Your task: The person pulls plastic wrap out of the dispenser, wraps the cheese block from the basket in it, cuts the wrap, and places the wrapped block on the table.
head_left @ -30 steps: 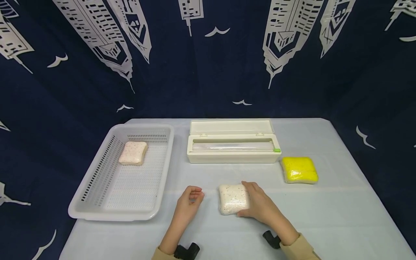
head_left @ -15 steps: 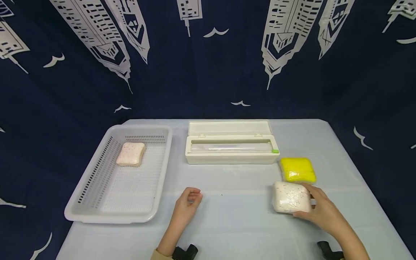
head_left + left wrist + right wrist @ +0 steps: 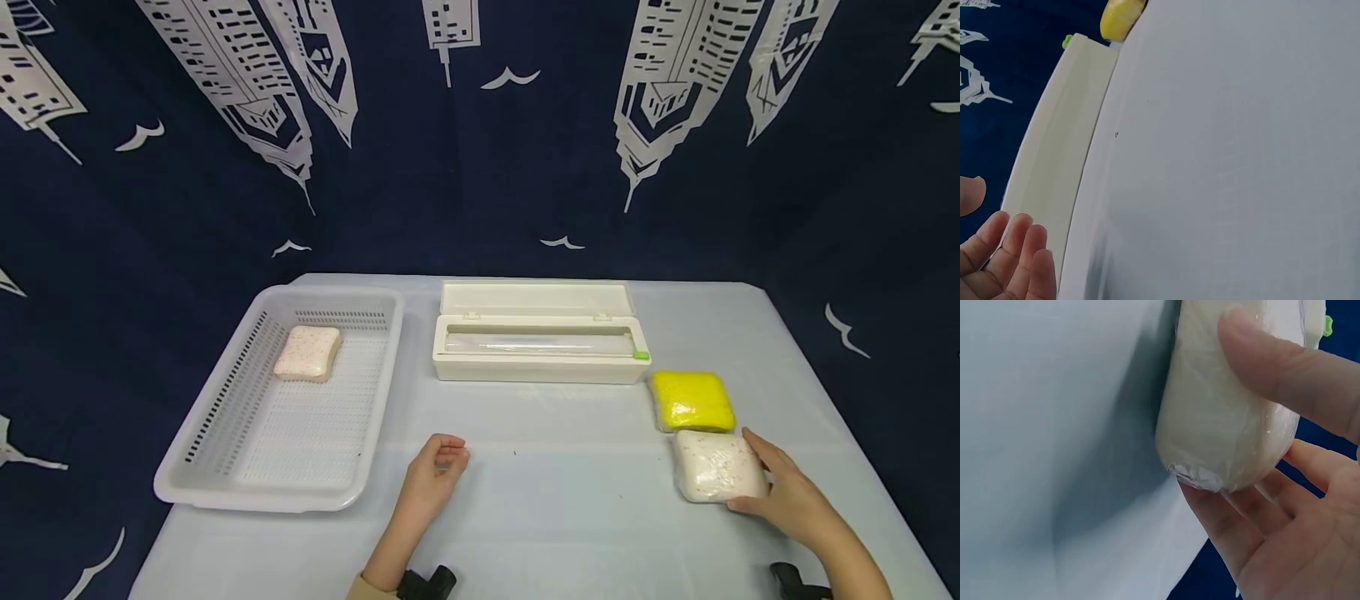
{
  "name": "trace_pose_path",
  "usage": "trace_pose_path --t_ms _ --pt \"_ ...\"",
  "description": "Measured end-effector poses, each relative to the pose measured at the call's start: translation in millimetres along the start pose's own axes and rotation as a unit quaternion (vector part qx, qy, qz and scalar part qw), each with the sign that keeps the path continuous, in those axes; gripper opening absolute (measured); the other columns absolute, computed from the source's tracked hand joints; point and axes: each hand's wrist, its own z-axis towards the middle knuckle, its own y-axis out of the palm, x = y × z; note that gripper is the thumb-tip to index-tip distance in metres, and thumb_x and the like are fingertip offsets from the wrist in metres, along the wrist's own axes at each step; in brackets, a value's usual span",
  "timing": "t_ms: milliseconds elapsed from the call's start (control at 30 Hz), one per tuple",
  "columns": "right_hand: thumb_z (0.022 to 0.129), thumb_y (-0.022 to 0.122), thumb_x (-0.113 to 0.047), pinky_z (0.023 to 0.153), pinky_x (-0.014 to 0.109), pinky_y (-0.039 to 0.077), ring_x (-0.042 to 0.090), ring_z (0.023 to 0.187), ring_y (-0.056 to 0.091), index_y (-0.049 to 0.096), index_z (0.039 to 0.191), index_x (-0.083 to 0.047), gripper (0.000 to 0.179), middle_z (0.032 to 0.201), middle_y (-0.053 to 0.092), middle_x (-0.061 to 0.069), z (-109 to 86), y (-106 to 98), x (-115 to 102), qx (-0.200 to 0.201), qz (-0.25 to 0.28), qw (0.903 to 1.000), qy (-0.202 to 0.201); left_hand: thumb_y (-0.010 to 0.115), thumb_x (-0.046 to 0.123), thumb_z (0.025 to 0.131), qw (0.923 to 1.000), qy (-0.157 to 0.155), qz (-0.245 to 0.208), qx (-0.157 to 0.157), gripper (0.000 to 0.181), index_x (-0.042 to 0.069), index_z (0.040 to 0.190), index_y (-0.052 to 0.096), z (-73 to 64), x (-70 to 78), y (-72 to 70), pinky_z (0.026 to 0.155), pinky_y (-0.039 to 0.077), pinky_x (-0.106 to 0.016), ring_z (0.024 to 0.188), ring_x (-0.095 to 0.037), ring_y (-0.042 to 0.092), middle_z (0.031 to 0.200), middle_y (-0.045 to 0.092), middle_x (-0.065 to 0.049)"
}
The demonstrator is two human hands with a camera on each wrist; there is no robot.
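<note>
My right hand (image 3: 798, 500) grips a white speckled block (image 3: 716, 468) wrapped in clear film, at the table's right side. Thumb and fingers hold it by its right end. In the right wrist view the film is bunched at the near end of the wrapped block (image 3: 1216, 419); whether it touches the table is hard to tell. Just behind it lies a yellow block (image 3: 692, 402), also film-wrapped. My left hand (image 3: 435, 471) stays over the table's front middle, its fingers loosely curled around nothing. Its fingers (image 3: 1019, 250) appear at the lower left of the left wrist view.
A white perforated basket (image 3: 360, 467) stands on the left with one speckled block (image 3: 307, 353) inside. At the back middle sits a cream film dispenser (image 3: 540, 369), lid raised, a clear roll inside and a green slider at its right end. A dark patterned cloth (image 3: 450, 192) hangs behind.
My right hand has carried the wrapped white block from the table's middle to the right, in front of the yellow block. My left hand has hardly moved.
</note>
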Motion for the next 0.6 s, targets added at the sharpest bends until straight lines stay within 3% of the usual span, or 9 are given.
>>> trace_pose_path --t_ms 200,400,533,600 --pt "0.066 0.082 -0.026 0.098 0.07 0.016 0.058 0.129 0.01 0.0 0.147 0.003 0.118 0.145 0.004 0.038 4.3 6.8 5.3 -0.008 0.042 0.9991 -0.001 0.061 0.021 0.091 1.0 0.0 0.0 -0.006 0.021 0.006 0.105 0.06 0.8 -0.9 0.4 0.07 0.049 -0.026 0.089 -0.017 0.061 0.096 0.066 -0.003" --pt "0.067 0.081 -0.023 0.098 0.07 0.013 0.058 0.13 0.005 -0.006 0.146 0.002 0.12 0.146 -0.005 0.035 5.4 8.7 4.6 -0.018 0.043 0.9989 0.01 0.061 0.022 0.091 0.9999 -0.002 0.006 -0.008 0.021 0.006 0.105 0.06 2.4 -0.5 0.2 0.071 0.049 -0.028 0.089 -0.016 0.061 0.095 0.065 -0.003" --pt "0.07 0.073 -0.005 0.098 0.071 0.01 0.057 0.131 -0.001 -0.007 0.145 0.004 0.11 0.146 -0.012 0.034 1.5 5.5 -6.6 -0.028 0.039 0.9988 0.006 0.061 0.023 0.091 0.9999 0.001 0.012 -0.01 0.022 0.006 0.105 0.06 3.9 -0.5 -0.3 0.072 0.05 -0.029 0.089 -0.016 0.061 0.095 0.065 -0.003" --pt "0.071 0.068 0.002 0.098 0.071 0.012 0.057 0.131 0.0 -0.003 0.145 0.006 0.103 0.146 -0.009 0.035 -1.6 3.8 -18.4 -0.016 0.026 0.9995 -0.005 0.061 0.022 0.091 0.9998 0.009 0.015 -0.007 0.022 0.006 0.105 0.06 4.9 0.5 -0.7 0.072 0.05 -0.029 0.09 -0.017 0.061 0.095 0.065 -0.004"
